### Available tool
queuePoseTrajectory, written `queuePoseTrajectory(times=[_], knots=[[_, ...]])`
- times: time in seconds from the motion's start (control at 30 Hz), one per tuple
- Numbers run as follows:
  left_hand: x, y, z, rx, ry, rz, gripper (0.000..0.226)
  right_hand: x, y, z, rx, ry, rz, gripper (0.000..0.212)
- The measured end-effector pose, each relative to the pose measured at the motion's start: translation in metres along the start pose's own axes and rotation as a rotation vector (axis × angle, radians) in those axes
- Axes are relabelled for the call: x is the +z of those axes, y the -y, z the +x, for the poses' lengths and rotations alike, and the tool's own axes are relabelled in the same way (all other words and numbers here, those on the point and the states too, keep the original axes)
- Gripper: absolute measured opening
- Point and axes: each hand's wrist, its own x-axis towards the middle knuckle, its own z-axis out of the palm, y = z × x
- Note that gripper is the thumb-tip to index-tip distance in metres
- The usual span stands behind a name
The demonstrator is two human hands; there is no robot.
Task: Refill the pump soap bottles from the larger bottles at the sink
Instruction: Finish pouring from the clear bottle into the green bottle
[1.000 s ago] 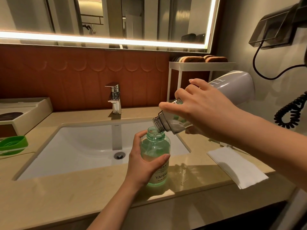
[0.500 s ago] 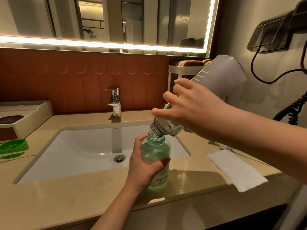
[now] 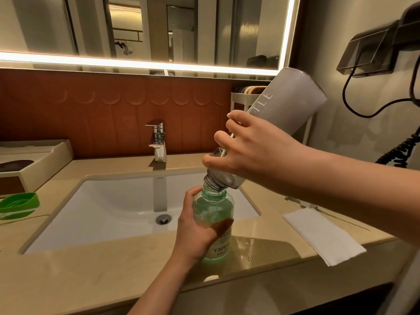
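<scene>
A small clear green soap bottle [image 3: 214, 214] with a white label stands upright on the counter edge in front of the sink, its pump off and its neck open. My left hand [image 3: 195, 230] grips its body from the left. A large grey bottle [image 3: 284, 103] is tipped steeply, base up to the right, with its threaded mouth resting in the green bottle's neck. My right hand [image 3: 250, 148] grips the grey bottle near its shoulder. Whether liquid flows is too hard to tell.
The white sink [image 3: 113, 205] with a chrome tap [image 3: 158, 142] lies left of the bottles. A folded white cloth [image 3: 322, 235] overhangs the beige counter's [image 3: 68, 280] right front edge. A green soap dish [image 3: 18, 204] and tray sit far left. A coiled black cord [image 3: 400, 151] hangs at right.
My right hand has tipped the grey bottle from nearly level to steeply raised, and its mouth has dropped into the green bottle's neck. My left hand has kept its hold.
</scene>
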Motion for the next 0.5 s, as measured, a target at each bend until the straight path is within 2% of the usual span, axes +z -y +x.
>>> queuePoseTrajectory(times=[0.1,0.27,0.5], knots=[[0.0,-0.001,-0.001,0.001,-0.006,0.008,0.071,0.008,0.0,-0.003,0.026,-0.02,0.054,0.06],[0.001,0.0,-0.002,0.012,-0.01,0.053,0.069,0.035,-0.005,-0.017,0.12,0.024,0.285,0.087],[0.009,0.0,0.004,-0.03,0.062,0.08,0.071,0.072,0.002,-0.034,0.324,0.046,0.789,0.09]])
